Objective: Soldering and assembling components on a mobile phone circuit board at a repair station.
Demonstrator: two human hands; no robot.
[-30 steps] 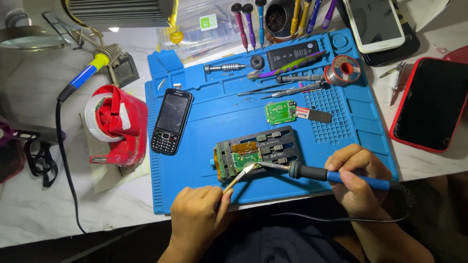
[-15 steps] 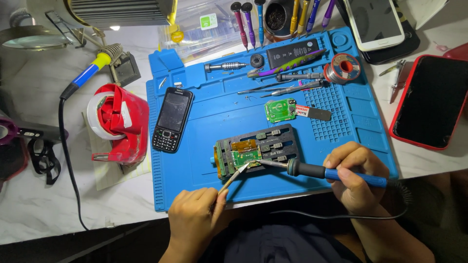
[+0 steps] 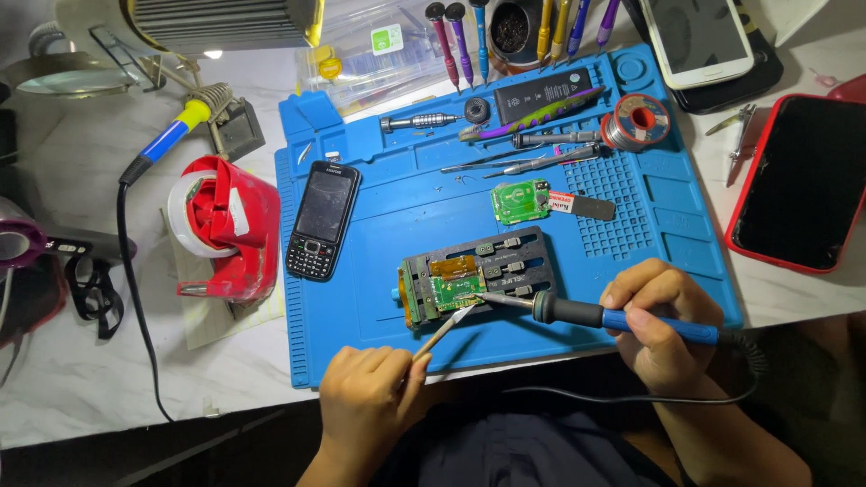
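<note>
Two bare hands work one green circuit board (image 3: 456, 290) clamped in a grey metal holder (image 3: 478, 275) near the blue mat's (image 3: 379, 298) front edge. The right hand (image 3: 658, 325) grips a blue-handled soldering iron (image 3: 586, 313), tip at the board; the left hand (image 3: 365, 406) pinches tweezers (image 3: 444, 330). Bare mat lies leftward, beside one black keypad phone (image 3: 322, 221).

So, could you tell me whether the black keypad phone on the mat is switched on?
Apparently off: the black keypad phone lies face up, its screen dark and unlit.
</note>
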